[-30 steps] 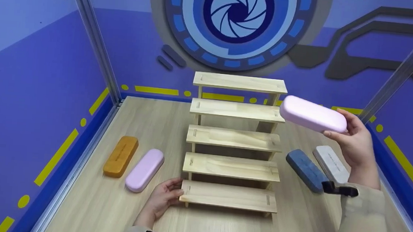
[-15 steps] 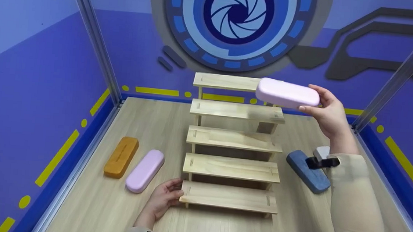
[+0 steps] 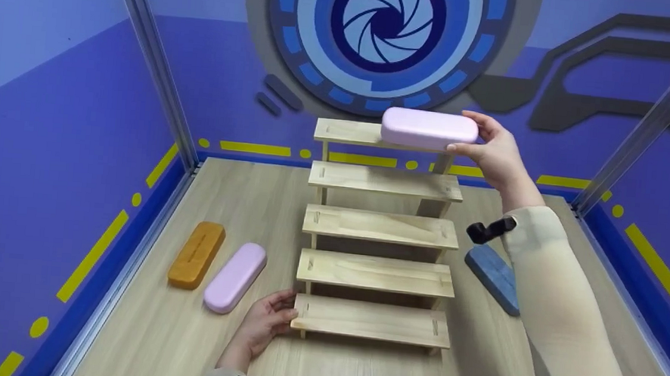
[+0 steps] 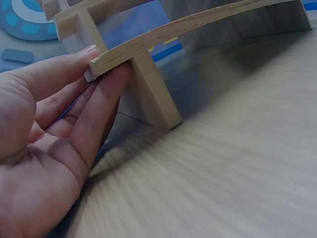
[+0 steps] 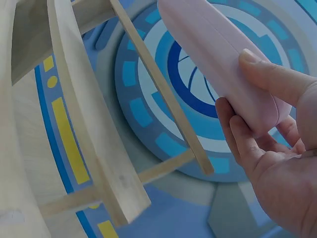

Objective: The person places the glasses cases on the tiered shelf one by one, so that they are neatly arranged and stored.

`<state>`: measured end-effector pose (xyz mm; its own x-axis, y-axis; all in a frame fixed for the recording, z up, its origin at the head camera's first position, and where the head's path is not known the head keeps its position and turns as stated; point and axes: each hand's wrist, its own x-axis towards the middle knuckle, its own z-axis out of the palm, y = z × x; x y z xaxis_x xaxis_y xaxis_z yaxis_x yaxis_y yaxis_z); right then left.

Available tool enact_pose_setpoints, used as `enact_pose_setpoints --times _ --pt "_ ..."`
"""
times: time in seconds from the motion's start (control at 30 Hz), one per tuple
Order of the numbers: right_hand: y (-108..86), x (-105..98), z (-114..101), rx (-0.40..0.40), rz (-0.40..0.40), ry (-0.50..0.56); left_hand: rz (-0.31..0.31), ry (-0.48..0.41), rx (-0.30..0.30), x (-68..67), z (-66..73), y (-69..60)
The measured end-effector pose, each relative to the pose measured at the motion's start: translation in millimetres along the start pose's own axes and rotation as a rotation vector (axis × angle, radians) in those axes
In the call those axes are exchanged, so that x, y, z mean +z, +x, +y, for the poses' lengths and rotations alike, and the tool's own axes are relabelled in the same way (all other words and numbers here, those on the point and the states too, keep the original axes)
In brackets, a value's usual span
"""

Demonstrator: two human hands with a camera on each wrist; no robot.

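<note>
A pink glasses case is gripped at its right end by my right hand, in front of or just above the top step of a wooden stepped rack. In the right wrist view the case appears apart from the rack, thumb on one side and fingers on the other. My left hand pinches the left end of the lowest step. The left wrist view shows the thumb of that hand on top of the board and fingers beneath it.
An orange case and a second pink case lie left of the rack on the wooden tabletop. A blue case lies to the right, partly behind my right sleeve. Blue printed walls enclose the sides and back.
My right hand has carried the pink glasses case leftward and up, from right of the rack to its top step. The white case at right is now hidden behind the sleeve. The left hand stays put.
</note>
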<state>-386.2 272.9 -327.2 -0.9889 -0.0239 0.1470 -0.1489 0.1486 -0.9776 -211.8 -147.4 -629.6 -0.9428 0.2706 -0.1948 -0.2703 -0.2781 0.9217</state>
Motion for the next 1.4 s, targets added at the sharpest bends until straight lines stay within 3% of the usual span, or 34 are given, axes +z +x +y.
enact_pose_setpoints --times 0.57,0.97,1.4 --pt "30.5 42.6 -3.2 0.067 -0.032 -0.139 -0.002 -0.006 0.001 0.2 0.9 -1.1" --pt "38.0 47.1 -8.7 0.044 -0.090 -0.379 -0.007 0.006 0.008 0.8 1.4 -2.1" --pt "42.1 44.7 -3.9 0.022 -0.139 -0.464 0.005 0.030 -0.003 0.3 1.4 -1.2"
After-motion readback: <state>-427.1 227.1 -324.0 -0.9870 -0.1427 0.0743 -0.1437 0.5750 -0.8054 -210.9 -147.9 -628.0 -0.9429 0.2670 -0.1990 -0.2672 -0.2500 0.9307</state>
